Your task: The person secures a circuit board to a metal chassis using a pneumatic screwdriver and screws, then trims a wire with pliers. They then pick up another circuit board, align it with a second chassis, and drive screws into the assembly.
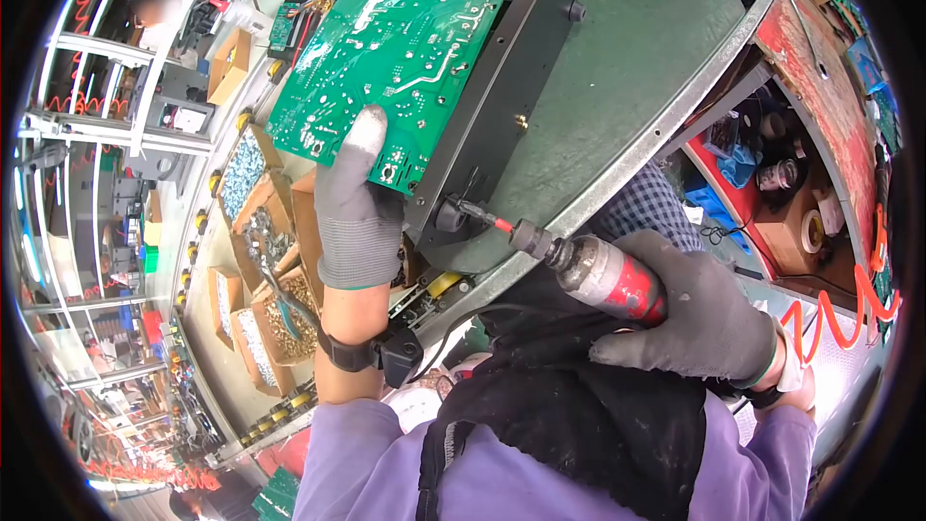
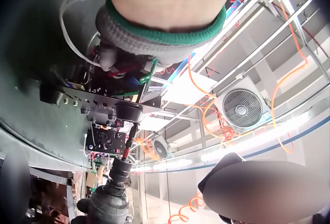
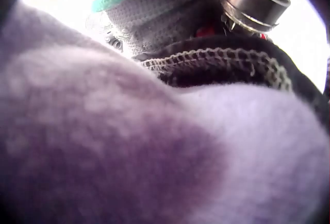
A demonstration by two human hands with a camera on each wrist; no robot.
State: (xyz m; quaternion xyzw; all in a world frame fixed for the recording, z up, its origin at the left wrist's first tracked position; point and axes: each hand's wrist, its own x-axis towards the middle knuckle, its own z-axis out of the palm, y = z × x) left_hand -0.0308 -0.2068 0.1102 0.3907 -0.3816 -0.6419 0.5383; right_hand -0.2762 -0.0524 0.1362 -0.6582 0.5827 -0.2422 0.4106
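Note:
My gloved left hand (image 1: 359, 198) holds a green circuit board (image 1: 405, 48) at its near corner, thumb flat on the soldered face and the other fingers hidden beneath. The board sits against a long black metal panel (image 1: 506, 87) that carries round black feet. In my gloved right hand (image 1: 699, 314) is a worn red and silver power screwdriver (image 1: 612, 275). Its bit (image 1: 482, 215) points at the black foot (image 1: 449, 215) on the panel's near end. From the left wrist the bit (image 2: 132, 131) meets that foot (image 2: 128, 112). A purple sleeve (image 3: 154, 141) fills most of the right wrist view.
Under the work lies a green tabletop (image 1: 637, 58) with a metal edge. Cardboard bins (image 1: 280, 328) of small hardware stand left of my left arm, beside a roller line. A red coiled hose (image 1: 830, 318) hangs at right, near a shelf (image 1: 772, 193) holding tape and tools.

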